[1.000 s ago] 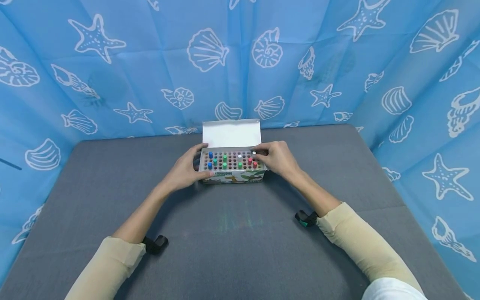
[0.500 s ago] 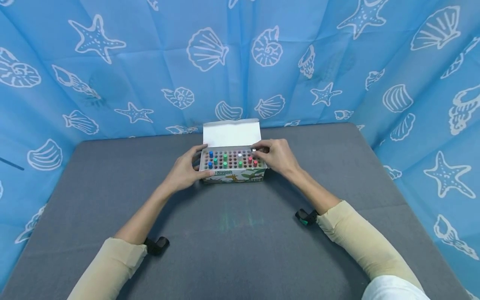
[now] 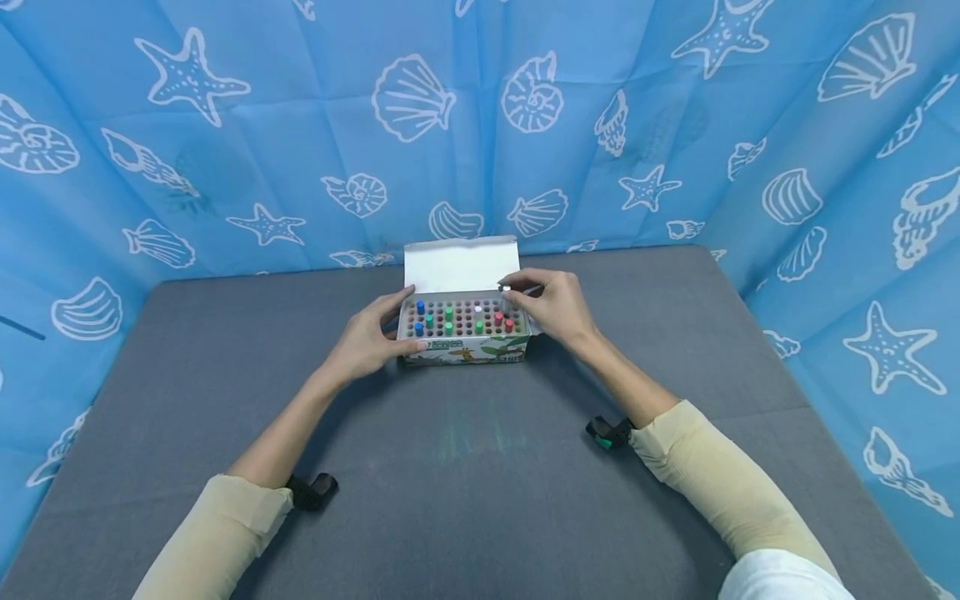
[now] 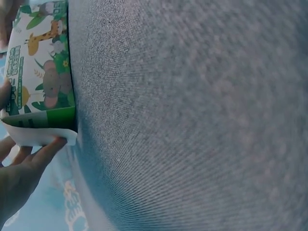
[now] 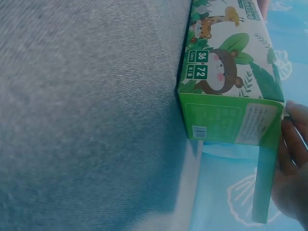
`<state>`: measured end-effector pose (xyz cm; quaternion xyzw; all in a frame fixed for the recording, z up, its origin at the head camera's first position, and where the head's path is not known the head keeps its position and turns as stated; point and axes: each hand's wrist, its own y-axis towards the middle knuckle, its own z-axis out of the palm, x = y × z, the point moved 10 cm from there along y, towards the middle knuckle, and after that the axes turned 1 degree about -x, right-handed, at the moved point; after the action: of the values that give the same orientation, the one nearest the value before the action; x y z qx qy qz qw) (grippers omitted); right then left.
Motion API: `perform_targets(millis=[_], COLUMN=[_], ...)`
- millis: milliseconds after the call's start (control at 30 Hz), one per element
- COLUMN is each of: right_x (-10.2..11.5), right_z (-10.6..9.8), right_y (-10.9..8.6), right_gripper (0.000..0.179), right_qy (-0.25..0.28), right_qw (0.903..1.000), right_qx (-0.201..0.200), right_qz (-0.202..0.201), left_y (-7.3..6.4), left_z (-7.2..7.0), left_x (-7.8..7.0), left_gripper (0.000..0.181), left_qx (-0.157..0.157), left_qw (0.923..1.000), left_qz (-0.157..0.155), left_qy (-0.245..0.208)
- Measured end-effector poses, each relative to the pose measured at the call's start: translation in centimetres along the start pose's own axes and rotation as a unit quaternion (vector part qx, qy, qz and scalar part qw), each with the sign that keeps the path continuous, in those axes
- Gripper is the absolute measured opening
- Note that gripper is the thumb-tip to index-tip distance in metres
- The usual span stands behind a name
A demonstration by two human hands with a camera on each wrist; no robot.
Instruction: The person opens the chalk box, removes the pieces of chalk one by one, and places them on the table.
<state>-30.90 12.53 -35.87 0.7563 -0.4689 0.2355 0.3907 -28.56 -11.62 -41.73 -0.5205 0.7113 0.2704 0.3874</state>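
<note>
Seen from the head, a person's right hand point(image 3: 553, 307) pinches a white-topped stick point(image 3: 506, 293) between thumb and fingertips, above the right end of a cardboard box point(image 3: 465, 353). The left hand point(image 3: 367, 337) grasps the box's opposite end, thumb on the front wall.

Only this view shows the inside: below and left of the pinch lies a tray point(image 3: 459, 320) of small round holes, holding upright sticks with blue, green, white and red tops. Behind it stands the smooth white lid point(image 3: 457, 267).

The wrist views add the printing. On the left, a giraffe point(image 4: 41, 37) and an elephant point(image 4: 54, 82) show, with fingertips touching a white end flap point(image 4: 36, 135). On the right, "36 Colors" appears beside a green end panel point(image 5: 214, 118); a narrow flap point(image 5: 264, 187) hangs out past it, near the right hand.

Woven gray cloth point(image 3: 480, 500) lies under everything; beyond the grip hangs a creased blue curtain point(image 3: 480, 50) with white seashells. Fingers partly cover the pinched stick.
</note>
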Motion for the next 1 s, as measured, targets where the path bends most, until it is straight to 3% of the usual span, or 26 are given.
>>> perform_targets(millis=[500, 767, 1000], right_x=[2.8, 5.2, 6.7], right_z=[-1.8, -2.0, -0.9], right_y=[0.0, -0.9, -1.7], right_gripper=[0.018, 0.017, 0.015], right_qy=[0.040, 0.056, 0.113], right_qw=[0.9951, 0.9927, 0.9903], right_qx=[-0.058, -0.052, -0.005], right_qz=[-0.070, -0.093, -0.081], left_y=[-0.2, -0.3, -0.2], left_z=[0.1, 0.1, 0.0], left_x=[-0.1, -0.1, -0.1], left_gripper=[0.087, 0.087, 0.087], left_qx=[0.000, 0.003, 0.001], left_qw=[0.9999, 1.0000, 1.0000], left_qz=[0.009, 0.005, 0.005], left_qy=[0.008, -0.001, 0.004])
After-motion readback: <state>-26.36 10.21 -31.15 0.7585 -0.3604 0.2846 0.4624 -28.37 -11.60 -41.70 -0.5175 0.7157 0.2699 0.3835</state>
